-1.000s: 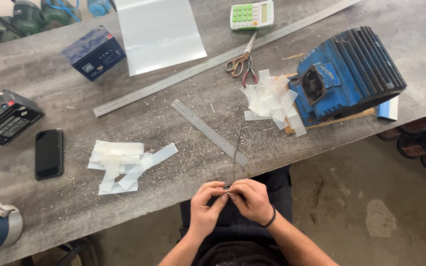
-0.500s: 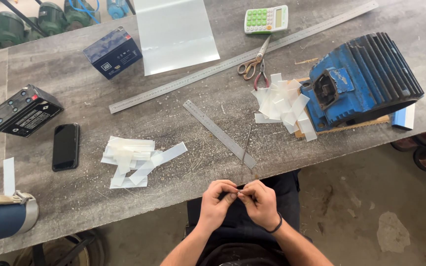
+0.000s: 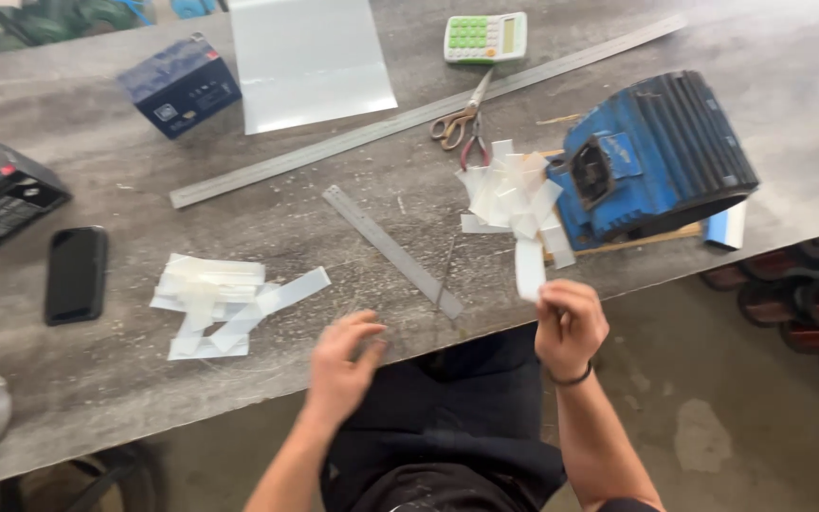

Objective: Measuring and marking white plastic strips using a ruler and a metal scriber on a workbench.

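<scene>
- While the right hand (image 3: 571, 325) pinches a white strip (image 3: 529, 268) between thumb and fingers just off the near edge of the tabletop (image 3: 97, 398), the left hand (image 3: 341, 365) hangs beside it with fingers loosely curled and apart, holding nothing that can be made out; motion blur hides finer detail.
- Step in hand, as judged: one cut strip is being carried between the lap and the heaps of strips. The strip stands upright, its top end close to the right-hand pile of strips (image 3: 512, 197).
- Next move, as judged, calls for a light pinch and a flat release, since the strip looks thin, flexible and prone to curl.
- Near zone: a short steel rule (image 3: 391, 249) lies diagonally; the grey surface is scuffed and dusted with pale flecks.
- Left of it, a second pile of strips (image 3: 225, 301) lies flat, translucent white, overlapping.
- Further left: a black phone (image 3: 75, 273), glossy and rectangular, and a black battery (image 3: 0, 194).
- Right: a blue ribbed motor housing (image 3: 656, 156), cast and finned.
- Far zone: a long steel straightedge (image 3: 419, 116), scissors (image 3: 459, 118), a white sheet (image 3: 307, 62), a dark blue box (image 3: 180, 85), a green-keyed calculator (image 3: 485, 36).
</scene>
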